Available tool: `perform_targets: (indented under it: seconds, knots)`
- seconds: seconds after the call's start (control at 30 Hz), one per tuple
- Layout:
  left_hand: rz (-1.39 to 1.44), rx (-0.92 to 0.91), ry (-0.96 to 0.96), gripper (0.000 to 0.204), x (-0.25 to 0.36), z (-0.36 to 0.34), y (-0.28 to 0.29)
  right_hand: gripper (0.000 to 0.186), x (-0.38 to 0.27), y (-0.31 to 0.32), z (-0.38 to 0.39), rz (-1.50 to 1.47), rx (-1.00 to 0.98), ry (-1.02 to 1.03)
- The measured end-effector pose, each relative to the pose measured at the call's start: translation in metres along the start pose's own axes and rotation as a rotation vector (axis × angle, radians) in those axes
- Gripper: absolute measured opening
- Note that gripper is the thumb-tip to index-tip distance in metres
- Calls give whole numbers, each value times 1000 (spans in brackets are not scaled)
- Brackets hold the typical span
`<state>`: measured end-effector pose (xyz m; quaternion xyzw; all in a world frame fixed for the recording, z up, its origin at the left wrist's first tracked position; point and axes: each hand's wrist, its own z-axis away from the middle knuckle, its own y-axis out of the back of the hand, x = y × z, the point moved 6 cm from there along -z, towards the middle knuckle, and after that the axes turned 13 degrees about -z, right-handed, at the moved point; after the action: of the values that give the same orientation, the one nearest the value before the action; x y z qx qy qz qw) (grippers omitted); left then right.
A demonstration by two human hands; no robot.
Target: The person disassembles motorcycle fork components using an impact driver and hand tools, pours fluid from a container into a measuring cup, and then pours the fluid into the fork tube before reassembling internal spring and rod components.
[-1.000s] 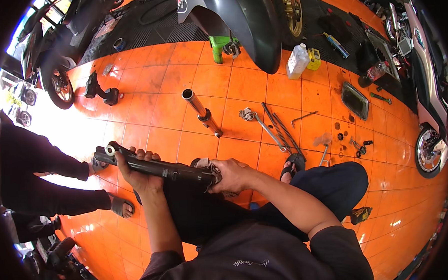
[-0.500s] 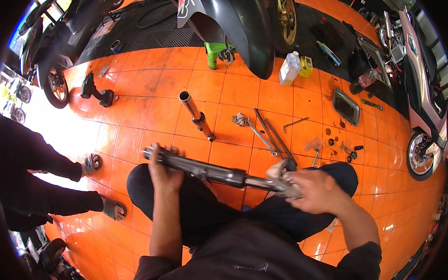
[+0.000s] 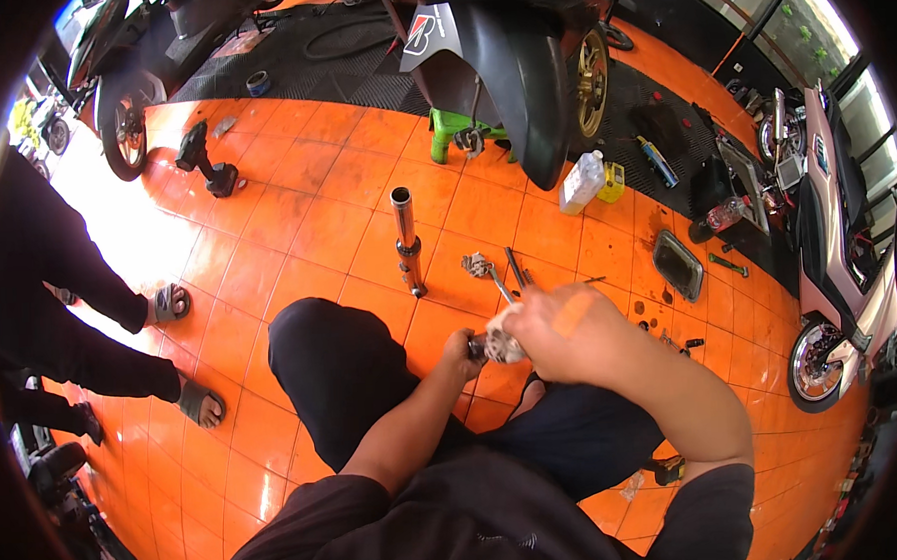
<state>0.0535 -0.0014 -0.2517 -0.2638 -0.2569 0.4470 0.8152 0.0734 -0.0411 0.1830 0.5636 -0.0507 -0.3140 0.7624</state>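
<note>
While our two hands were spread wide along a long dark tube half a second ago, we now have them close together, just past our knees. Our left hand (image 3: 462, 355) has shifted toward our right, its fingers curled around the dark tube (image 3: 478, 348), of which we see only a short bit between the hands; the rest is hidden from us. Our right hand (image 3: 563, 333) is closed on a pale rag (image 3: 504, 346), which sits just beside the tube's visible bit at three o'clock; whether it touches the tube, we cannot tell. Our right forearm now reaches up across our right thigh, and the hand covers the lower ends of the rods (image 3: 515, 267) we saw plainly before.

Counting from our hands, the standing metal tube (image 3: 407, 244) remains upright between ten and eleven o'clock, and a crumpled cloth (image 3: 476, 266) lies between eleven and twelve. We find the drill (image 3: 206, 162) at ten, the white bottle (image 3: 582, 182) at one and the tray (image 3: 678, 266) at two, all where they lay on the floor. At nine, another person's sandalled foot (image 3: 172, 302) stays put.
</note>
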Motion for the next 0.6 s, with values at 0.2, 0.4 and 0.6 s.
perform_targets:
  seconds: [0.2, 0.4, 0.6]
  knots:
    - [-68, -158, -215, 33, 37, 49, -63, 19, 18, 7, -34, -123, 160, -26]
    - [190, 152, -1, 27, 44, 29, -17, 32, 46, 24, -28, -872, 534, -41]
    - [217, 150, 142, 27, 30, 13, -23, 48, 123, -80, 8, -1910, 736, -120]
